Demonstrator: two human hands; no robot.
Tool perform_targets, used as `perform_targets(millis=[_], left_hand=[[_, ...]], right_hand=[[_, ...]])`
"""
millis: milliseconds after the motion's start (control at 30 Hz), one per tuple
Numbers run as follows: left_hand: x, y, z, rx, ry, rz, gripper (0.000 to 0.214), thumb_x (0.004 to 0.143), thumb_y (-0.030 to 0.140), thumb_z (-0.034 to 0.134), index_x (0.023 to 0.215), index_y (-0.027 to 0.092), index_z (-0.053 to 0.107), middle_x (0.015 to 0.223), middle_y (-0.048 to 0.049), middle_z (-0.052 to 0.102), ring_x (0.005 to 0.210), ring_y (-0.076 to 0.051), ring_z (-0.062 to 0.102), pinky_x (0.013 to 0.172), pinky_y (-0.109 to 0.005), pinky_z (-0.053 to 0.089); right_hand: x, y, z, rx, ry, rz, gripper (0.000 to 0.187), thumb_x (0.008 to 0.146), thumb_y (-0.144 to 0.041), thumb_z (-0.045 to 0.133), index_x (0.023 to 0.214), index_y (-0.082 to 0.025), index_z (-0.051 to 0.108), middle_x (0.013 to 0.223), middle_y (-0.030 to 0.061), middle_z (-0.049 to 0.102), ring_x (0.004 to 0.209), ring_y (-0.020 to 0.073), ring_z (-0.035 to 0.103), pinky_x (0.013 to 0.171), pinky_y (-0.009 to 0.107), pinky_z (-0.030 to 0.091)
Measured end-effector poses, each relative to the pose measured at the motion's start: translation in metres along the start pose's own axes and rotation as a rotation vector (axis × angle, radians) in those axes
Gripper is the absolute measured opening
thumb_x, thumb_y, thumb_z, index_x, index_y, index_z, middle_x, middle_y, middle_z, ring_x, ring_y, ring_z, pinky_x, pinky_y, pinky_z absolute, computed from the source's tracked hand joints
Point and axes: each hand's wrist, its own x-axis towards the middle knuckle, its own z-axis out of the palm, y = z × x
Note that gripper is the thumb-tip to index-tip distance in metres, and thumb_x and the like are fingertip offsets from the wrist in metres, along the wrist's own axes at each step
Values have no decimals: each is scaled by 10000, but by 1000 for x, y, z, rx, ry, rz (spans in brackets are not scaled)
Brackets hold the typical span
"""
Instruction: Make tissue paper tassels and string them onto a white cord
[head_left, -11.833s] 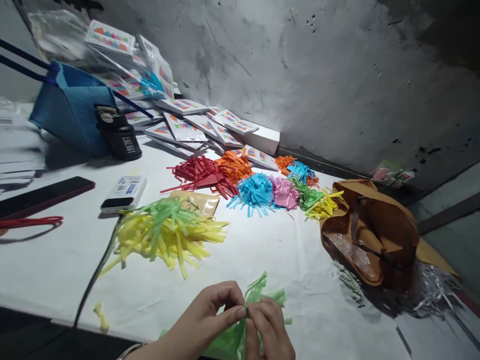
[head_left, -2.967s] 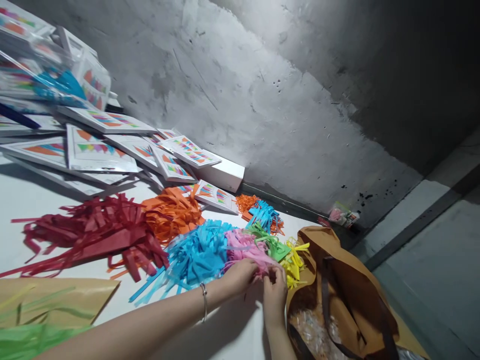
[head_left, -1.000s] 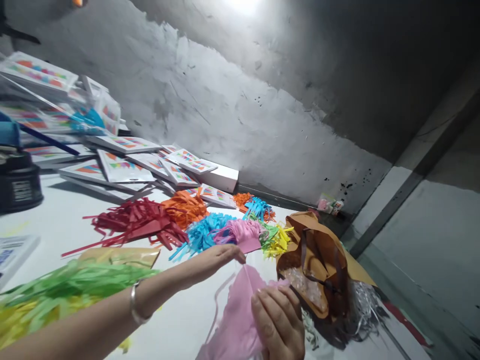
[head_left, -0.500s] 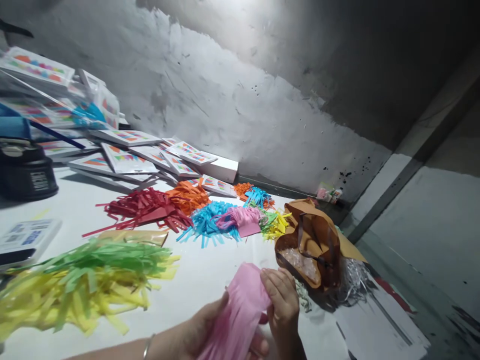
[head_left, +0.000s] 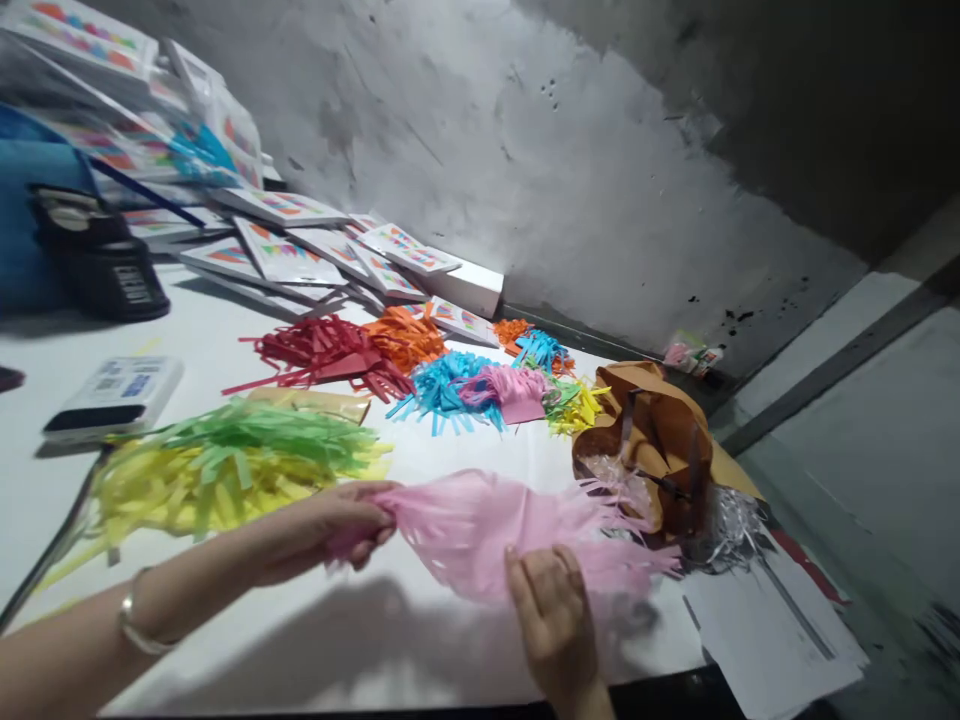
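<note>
My left hand [head_left: 339,520] is closed around one end of a pink fringed tissue-paper piece [head_left: 495,525] held over the white table [head_left: 300,640]. My right hand [head_left: 551,620] grips the lower edge of the same pink piece near its middle, fingers curled on it. The fringe fans out to the right toward a brown paper bag [head_left: 660,450]. A silver bangle sits on my left wrist.
A yellow and green fringe pile [head_left: 217,470] lies left. Red [head_left: 322,355], orange, blue [head_left: 442,390], pink [head_left: 510,390] fringe bundles sit behind. White printed packets [head_left: 300,250], a black jar [head_left: 112,270], a power bank [head_left: 112,395] and a blue bag are at the back left. Silver shreds lie by the brown bag.
Since the pink bundle was gathered between both hands, my left hand has pulled left and the pink piece is now spread out wide. The camera has tilted down a little.
</note>
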Motion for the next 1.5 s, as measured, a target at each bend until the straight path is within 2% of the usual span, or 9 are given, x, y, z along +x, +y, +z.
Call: perform_targets(millis=[133, 267, 500, 667, 1000, 1200, 1267, 1400, 1500], left_hand=[[-15, -21, -58, 255, 335, 126, 423, 782, 450, 679, 1103, 175, 659, 817, 13, 676, 727, -176, 631, 636, -252, 513], [-26, -46, -52, 547, 556, 385, 445, 761, 402, 732, 1168, 238, 657, 1320, -77, 634, 1301, -343, 490, 1083, -439, 416], [-8, -87, 24, 1161, 31, 706, 282, 886, 46, 548, 1051, 240, 667, 1073, -69, 711, 959, -241, 614, 856, -345, 463], [3, -92, 24, 1103, -4, 674, 277, 886, 3, 515, 955, 210, 686, 975, -49, 710, 878, -213, 596, 765, -305, 438], [0, -87, 23, 1003, -25, 614, 276, 866, -4, 508, 936, 204, 675, 1019, -38, 718, 910, -208, 619, 788, -305, 463], [-3, -91, 29, 1124, 18, 797, 347, 858, -57, 458, 1045, 172, 640, 1093, -69, 729, 979, -226, 622, 897, -349, 460], [-4, -92, 31, 1215, -27, 752, 304, 864, -45, 489, 1007, 169, 652, 1014, -68, 741, 907, -229, 637, 856, -352, 473], [3, -85, 33, 1337, 11, 269, 242, 852, -14, 546, 893, 192, 667, 852, -41, 734, 786, -230, 662, 719, -322, 466], [15, -73, 33, 1343, 98, 90, 241, 885, 17, 491, 916, 182, 664, 865, -69, 745, 776, -252, 691, 676, -324, 459]], right_hand=[[1, -52, 48, 193, -96, 79, 310, 934, -1, 428, 1054, -150, 673, 844, 71, 673, 797, 211, 654, 857, 414, 565], [-2, -67, 63, 279, -141, 170, 307, 916, -9, 432, 1086, -148, 647, 913, 113, 662, 850, 240, 654, 726, 377, 578], [-18, -59, 55, 411, -212, 220, 268, 953, -71, 471, 1147, -166, 632, 1028, 105, 683, 946, 236, 658, 817, 373, 579], [-17, -61, 43, 422, -259, 256, 255, 1017, -334, 508, 1199, -186, 606, 1068, 101, 683, 967, 249, 655, 825, 386, 554], [-1, -75, 49, 405, -288, 418, 228, 967, -83, 456, 1014, -224, 629, 996, 38, 682, 921, 225, 615, 900, 418, 397], [-1, -71, 50, 392, -272, 295, 316, 949, -39, 410, 1110, -196, 632, 1068, 49, 705, 1056, 228, 614, 1091, 405, 297], [-2, -68, 50, 495, -271, 366, 288, 958, -46, 430, 1058, -233, 624, 1001, 1, 709, 993, 197, 631, 1090, 381, 283], [-2, -62, 51, 603, -360, 573, 174, 997, -126, 496, 949, -259, 598, 888, -32, 685, 866, 184, 622, 973, 361, 358], [9, -58, 56, 501, -455, 653, 173, 994, -155, 534, 868, -249, 607, 833, -16, 668, 822, 197, 604, 814, 324, 416]])
